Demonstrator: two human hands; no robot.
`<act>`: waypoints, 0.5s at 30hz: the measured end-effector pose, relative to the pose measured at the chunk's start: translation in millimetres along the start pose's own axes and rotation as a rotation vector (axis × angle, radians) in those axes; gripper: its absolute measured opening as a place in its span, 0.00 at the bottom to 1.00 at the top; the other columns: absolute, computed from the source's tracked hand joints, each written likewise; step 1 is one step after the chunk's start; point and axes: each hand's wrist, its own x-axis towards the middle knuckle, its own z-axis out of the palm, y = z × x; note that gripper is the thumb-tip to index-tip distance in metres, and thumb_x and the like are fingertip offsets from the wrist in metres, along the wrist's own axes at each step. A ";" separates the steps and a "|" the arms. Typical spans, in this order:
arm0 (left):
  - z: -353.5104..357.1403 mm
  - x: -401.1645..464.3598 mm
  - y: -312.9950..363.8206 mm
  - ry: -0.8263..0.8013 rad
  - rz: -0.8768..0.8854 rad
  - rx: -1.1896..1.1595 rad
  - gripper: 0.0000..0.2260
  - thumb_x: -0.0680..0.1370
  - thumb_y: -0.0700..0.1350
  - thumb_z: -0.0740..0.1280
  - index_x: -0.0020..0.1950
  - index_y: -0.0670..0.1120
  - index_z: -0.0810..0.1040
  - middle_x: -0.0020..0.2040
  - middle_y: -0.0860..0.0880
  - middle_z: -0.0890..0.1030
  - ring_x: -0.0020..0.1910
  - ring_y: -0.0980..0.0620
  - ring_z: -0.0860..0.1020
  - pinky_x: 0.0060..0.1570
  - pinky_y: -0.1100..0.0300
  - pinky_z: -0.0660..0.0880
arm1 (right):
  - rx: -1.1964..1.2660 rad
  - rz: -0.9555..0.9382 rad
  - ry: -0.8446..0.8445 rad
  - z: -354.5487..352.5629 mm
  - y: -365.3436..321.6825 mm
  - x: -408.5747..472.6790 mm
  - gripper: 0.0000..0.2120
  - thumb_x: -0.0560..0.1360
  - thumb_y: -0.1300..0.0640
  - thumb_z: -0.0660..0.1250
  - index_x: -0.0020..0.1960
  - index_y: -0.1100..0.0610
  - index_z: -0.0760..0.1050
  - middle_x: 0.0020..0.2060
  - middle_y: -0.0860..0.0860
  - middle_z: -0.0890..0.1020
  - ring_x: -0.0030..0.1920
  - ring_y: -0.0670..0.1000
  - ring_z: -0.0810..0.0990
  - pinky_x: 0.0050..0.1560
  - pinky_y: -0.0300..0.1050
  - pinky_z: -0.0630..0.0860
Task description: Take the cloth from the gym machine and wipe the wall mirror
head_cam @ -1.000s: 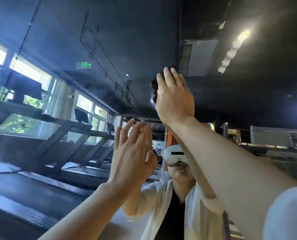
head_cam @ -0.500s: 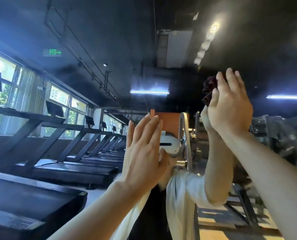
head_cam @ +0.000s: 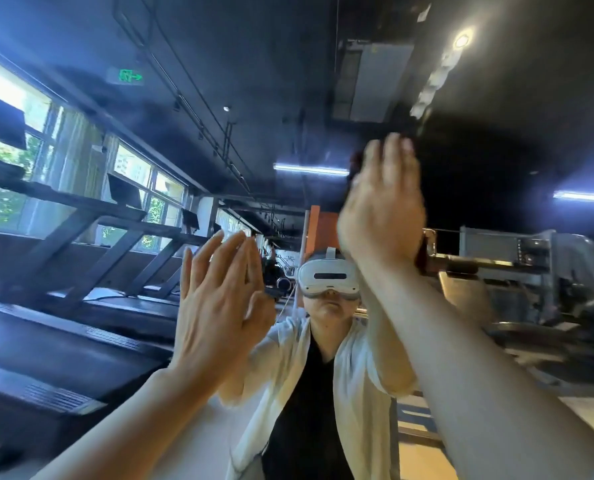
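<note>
The wall mirror [head_cam: 288,81] fills the view and reflects the gym and me. My right hand [head_cam: 382,209] is raised high with its fingers straight, pressing a dark cloth [head_cam: 355,162] flat against the glass. Only a small edge of the cloth shows past the fingers, and the hand is motion-blurred. Lower and to the left, my left hand [head_cam: 219,299] lies flat against the mirror with fingers spread and holds nothing.
The mirror reflects a row of black treadmills [head_cam: 81,323] along the windows on the left. Grey gym machines [head_cam: 531,271] and an orange pillar [head_cam: 323,226] appear on the right. My own reflection in a white shirt [head_cam: 323,375] stands in the middle.
My right hand swept the cloth to the right across the glass, then back to the left. My left hand has stayed flat against the mirror.
</note>
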 end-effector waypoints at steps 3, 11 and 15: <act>-1.4 -8.4 -11.6 0.002 0.003 0.017 0.27 0.76 0.49 0.56 0.73 0.39 0.72 0.72 0.42 0.73 0.74 0.41 0.64 0.70 0.33 0.61 | 0.067 -0.192 -0.059 15.4 -57.8 -9.0 0.23 0.82 0.58 0.54 0.75 0.66 0.68 0.73 0.65 0.69 0.76 0.64 0.66 0.77 0.58 0.62; 5.3 -9.9 3.9 0.012 0.012 -0.005 0.26 0.75 0.45 0.58 0.73 0.39 0.72 0.71 0.42 0.74 0.74 0.42 0.65 0.72 0.37 0.57 | 0.173 -0.608 -0.223 11.9 -61.3 -25.5 0.22 0.81 0.56 0.61 0.73 0.64 0.71 0.72 0.62 0.72 0.75 0.60 0.68 0.77 0.54 0.62; 9.6 -20.3 21.0 -0.019 0.053 -0.020 0.26 0.76 0.47 0.57 0.74 0.39 0.71 0.72 0.44 0.73 0.75 0.44 0.64 0.73 0.38 0.57 | 0.146 -0.432 -0.187 -3.2 1.6 -6.4 0.24 0.81 0.53 0.60 0.73 0.63 0.72 0.72 0.62 0.72 0.75 0.61 0.69 0.75 0.58 0.67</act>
